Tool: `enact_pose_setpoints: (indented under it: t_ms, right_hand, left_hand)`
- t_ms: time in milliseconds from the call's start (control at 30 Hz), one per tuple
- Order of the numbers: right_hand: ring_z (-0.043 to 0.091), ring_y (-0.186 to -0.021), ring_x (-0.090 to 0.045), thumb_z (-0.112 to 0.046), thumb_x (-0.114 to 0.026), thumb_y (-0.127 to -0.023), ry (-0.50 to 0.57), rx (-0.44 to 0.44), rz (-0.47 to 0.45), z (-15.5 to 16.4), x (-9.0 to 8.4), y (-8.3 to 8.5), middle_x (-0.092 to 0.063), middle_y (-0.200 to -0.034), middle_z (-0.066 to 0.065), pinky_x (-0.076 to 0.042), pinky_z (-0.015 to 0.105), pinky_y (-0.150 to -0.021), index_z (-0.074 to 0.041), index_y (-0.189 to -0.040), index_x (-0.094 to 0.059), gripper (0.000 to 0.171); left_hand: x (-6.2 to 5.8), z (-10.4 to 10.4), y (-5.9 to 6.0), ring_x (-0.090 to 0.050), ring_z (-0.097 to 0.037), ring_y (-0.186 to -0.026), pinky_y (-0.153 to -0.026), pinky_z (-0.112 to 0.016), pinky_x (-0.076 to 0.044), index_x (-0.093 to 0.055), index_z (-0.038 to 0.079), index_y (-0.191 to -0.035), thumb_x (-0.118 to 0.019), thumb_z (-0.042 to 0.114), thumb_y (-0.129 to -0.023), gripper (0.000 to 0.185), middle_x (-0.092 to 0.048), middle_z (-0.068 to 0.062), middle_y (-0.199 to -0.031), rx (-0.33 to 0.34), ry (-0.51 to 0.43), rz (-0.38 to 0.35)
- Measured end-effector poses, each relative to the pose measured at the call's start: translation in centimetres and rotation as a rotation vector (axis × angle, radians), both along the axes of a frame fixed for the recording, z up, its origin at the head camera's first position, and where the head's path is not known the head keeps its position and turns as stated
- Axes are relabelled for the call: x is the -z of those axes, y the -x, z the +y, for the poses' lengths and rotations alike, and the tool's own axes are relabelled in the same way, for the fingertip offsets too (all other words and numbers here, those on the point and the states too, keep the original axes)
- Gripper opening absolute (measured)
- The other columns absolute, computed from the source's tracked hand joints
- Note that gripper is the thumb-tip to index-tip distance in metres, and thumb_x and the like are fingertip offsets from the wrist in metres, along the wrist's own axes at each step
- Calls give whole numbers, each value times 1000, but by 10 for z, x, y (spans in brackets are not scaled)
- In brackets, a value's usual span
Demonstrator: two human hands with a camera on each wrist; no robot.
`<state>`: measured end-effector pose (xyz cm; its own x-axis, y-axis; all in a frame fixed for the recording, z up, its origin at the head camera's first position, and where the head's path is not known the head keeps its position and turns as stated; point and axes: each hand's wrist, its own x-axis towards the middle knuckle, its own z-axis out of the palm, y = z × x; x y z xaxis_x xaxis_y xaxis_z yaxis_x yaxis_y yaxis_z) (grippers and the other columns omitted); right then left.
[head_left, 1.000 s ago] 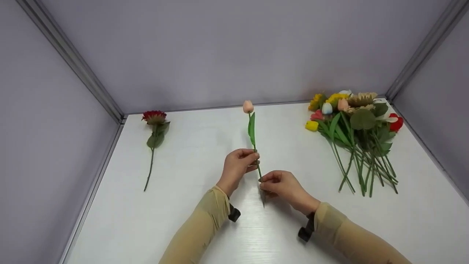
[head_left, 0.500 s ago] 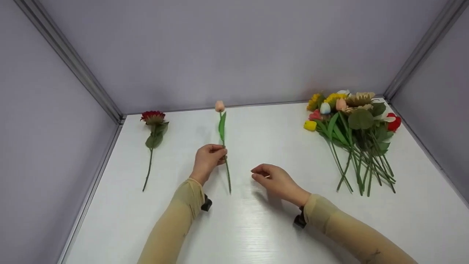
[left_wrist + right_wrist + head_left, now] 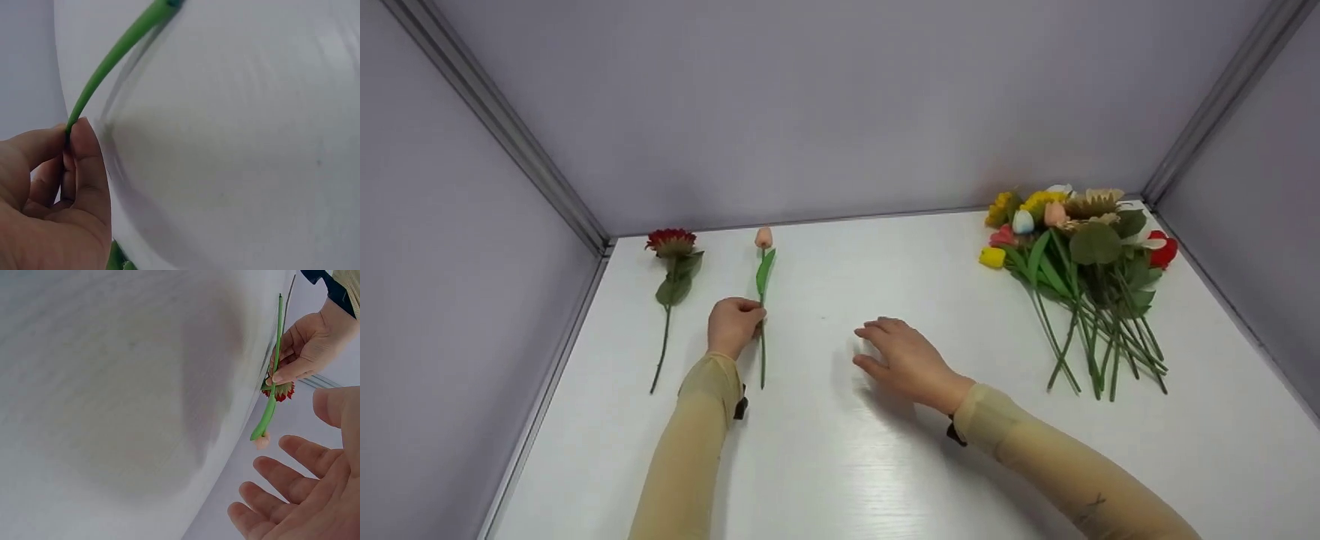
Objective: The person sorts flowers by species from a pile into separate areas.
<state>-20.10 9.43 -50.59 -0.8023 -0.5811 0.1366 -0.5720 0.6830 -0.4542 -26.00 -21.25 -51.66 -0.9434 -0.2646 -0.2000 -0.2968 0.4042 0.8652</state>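
Pink tulip stem pinched in my left grip, red flower at 9 o'clock, right grip spread, empty over white counter.

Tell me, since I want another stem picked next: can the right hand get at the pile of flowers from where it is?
Probably yes. The right hand is open and holds nothing, and only bare table lies between it and the pile of flowers.

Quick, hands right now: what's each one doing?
Left hand: closed, fingers pinching the pink tulip by its stem.
Right hand: open, fingers spread, holding nothing.
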Motion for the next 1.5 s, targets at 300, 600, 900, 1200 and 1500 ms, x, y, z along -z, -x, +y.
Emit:
enact_pose_setpoints:
  t_ms: [300, 600, 900, 1200, 1500]
  right_hand:
    - [35, -145, -38, -42, -58, -105, -120, 2, 35, -5, 2, 4, -50, -151, 15, -28, 45, -121, -6, -149, -52, 57]
    - [36, -149, -31, -42, -59, -104, -142, -22, -11, -7, 4, 4, -45, -155, 16, -19, 45, -124, -7, -152, -49, 59]
    - [37, -148, -32, -41, -59, -104, -157, -16, -12, -4, 9, 4, -46, -155, 16, -20, 46, -123, -7, -151, -50, 59]
    - [38, -147, -35, -40, -58, -105, -146, 33, -11, 27, 10, 8, -48, -152, 19, -24, 48, -122, -4, -149, -51, 57]
    - [40, -134, -48, -31, -61, -105, 10, 254, -88, 97, 5, 22, -56, -142, 21, -38, 54, -112, -1, -143, -57, 49]
  left_hand:
    - [4, -1, 4, -65, -20, -78, -69, -32, -53, -73, -1, -108, -68, 8, -95, 16, -71, -14, -96, -18, 106, 32]
    - [3, 2, 11, -64, -32, -94, -83, -43, -53, -72, -2, -105, -67, 8, -96, 14, -70, -18, -102, -7, 249, 58]
    - [9, -2, 11, -62, -33, -98, -88, -45, -50, -70, -2, -107, -66, 9, -98, 15, -68, -19, -105, -6, 233, 100]
    - [12, -4, 11, -61, -30, -98, -85, -42, -51, -68, -2, -118, -65, 21, -101, 29, -67, -18, -110, 22, 172, 83]
    - [-2, 30, 6, -49, -36, -131, -108, -48, -42, -54, 2, -144, -68, 29, -100, 54, -49, -21, -142, 146, 284, 202]
